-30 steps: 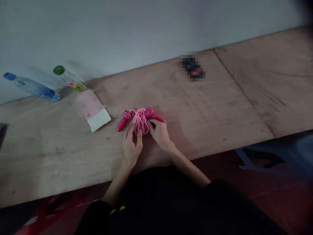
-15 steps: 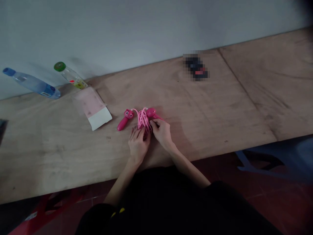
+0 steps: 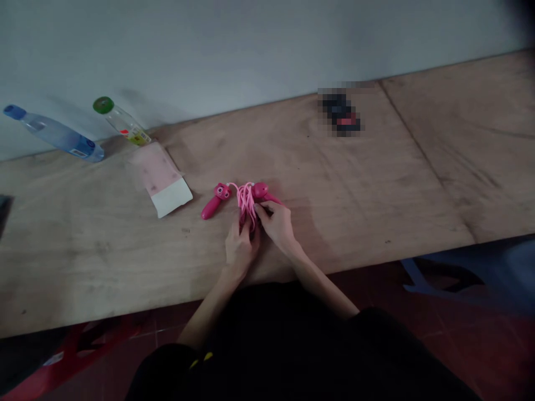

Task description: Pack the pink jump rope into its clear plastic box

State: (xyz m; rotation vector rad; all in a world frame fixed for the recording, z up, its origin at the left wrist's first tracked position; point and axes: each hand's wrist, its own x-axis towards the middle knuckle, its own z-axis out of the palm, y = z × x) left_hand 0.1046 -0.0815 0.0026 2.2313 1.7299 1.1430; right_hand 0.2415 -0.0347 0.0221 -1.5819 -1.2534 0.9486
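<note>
A bundled pink cord [image 3: 246,197] lies on the wooden table, joined to two dark pink handles. The left handle [image 3: 211,207], with an animal face, points down and left. The right handle [image 3: 259,190] rests at the other side, its grip partly behind my right hand. My left hand [image 3: 241,245] closes on the near end of the bundle, fingers around the strands. My right hand [image 3: 276,223] pinches the cord at the bundle's right side.
A blue-capped bottle [image 3: 58,133] and a green-capped bottle [image 3: 125,123] stand by the wall. Near them lies a pink and white packet [image 3: 165,178]. A blurred dark object [image 3: 340,114] is at the back right. Stools [image 3: 443,278] show beyond the table's front edge.
My left hand has shifted slightly right, and its fingers have drawn in on the cord. The strands look looser and more spread. My right hand stays nearly in place.
</note>
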